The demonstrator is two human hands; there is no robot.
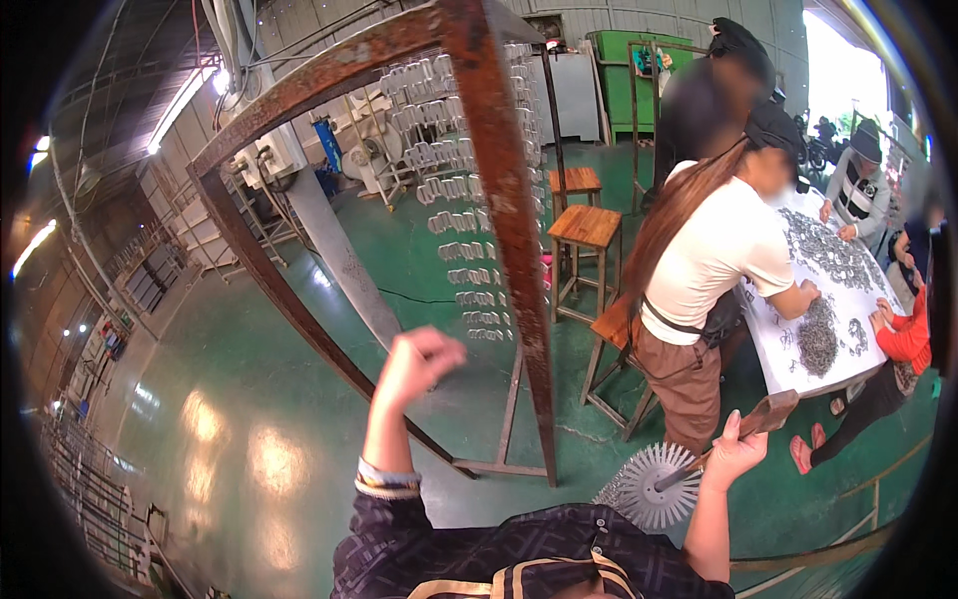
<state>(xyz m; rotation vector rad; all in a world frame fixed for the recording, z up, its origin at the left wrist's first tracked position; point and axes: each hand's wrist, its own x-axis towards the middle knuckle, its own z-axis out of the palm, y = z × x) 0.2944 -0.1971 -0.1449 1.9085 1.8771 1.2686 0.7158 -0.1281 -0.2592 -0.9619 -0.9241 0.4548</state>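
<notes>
My left hand (417, 367) is raised in front of a rusty metal rack (499, 200), with its fingers curled in. Whether anything small sits between them I cannot make out. Rows of small silver metal loops (464, 225) hang in the rack, above and beyond that hand. At the right, my right hand (733, 457) is closed on a brown, rusty-looking bar (768, 412). Below it, a wheel-like ring of flat silver pieces (654, 487) fans out around a rod that runs up toward this hand.
Wooden stools (584, 228) stand behind the rack. A person in a white shirt (714, 240) works at a white-topped table (788, 377) heaped with small dark metal parts (819, 339); others work around it. A grey post (344, 250) rises beyond the rack from the green floor (230, 399).
</notes>
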